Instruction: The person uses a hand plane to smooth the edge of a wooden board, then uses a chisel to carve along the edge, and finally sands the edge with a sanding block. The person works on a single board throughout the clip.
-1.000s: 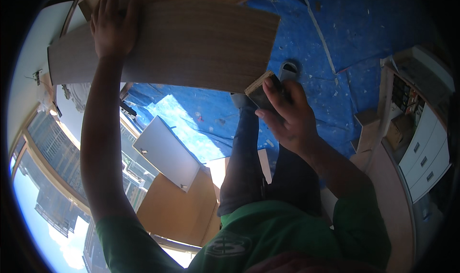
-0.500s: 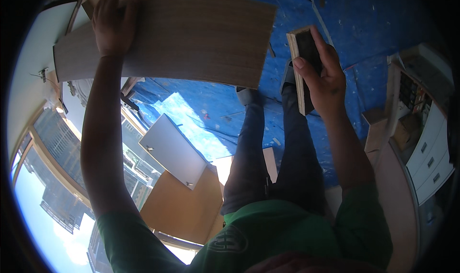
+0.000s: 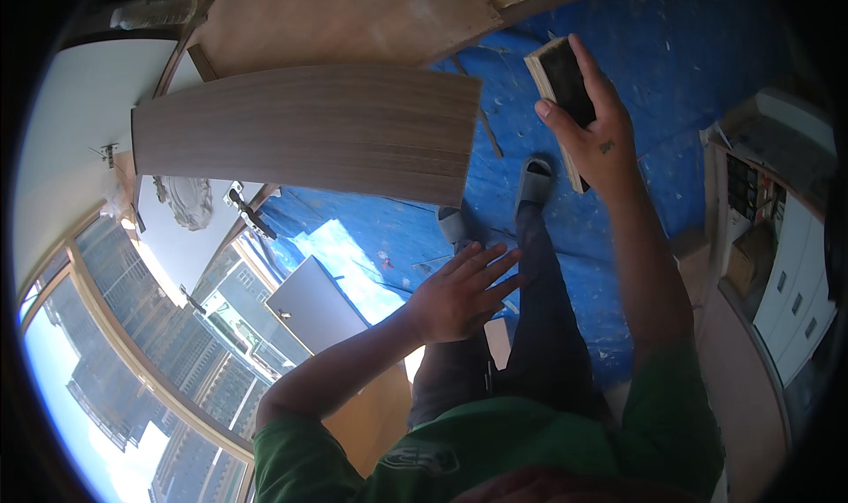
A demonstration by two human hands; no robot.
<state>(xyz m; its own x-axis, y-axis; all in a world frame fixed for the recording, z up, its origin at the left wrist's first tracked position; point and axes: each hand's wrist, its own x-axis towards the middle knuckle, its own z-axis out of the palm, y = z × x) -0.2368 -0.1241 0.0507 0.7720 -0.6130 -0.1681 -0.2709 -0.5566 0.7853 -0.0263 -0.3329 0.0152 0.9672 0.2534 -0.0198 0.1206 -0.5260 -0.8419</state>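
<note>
My right hand (image 3: 601, 141) grips a rectangular plywood block (image 3: 561, 83) with a dark face and pale layered edges. The block is held up off the blue floor sheet, to the right of a long brown wood-grain panel (image 3: 309, 132). That panel lies flat across the upper left, its near edge jutting out over the sheet. My left hand (image 3: 468, 293) hangs in front of my body, above my legs, with fingers stretched out and nothing in it. It is apart from the panel.
A blue sheet (image 3: 654, 264) covers the floor under my sandals. A white board (image 3: 318, 304) stands at lower left near the windows (image 3: 150, 300). Hinge-like metal hardware (image 3: 250, 211) sits beside the panel. A white drawer unit (image 3: 791, 291) is at the right; a large brown board (image 3: 344, 22) lies beyond.
My left hand has left the brown panel and come back toward my body. The panel now appears lower in view. My right hand still holds the block.
</note>
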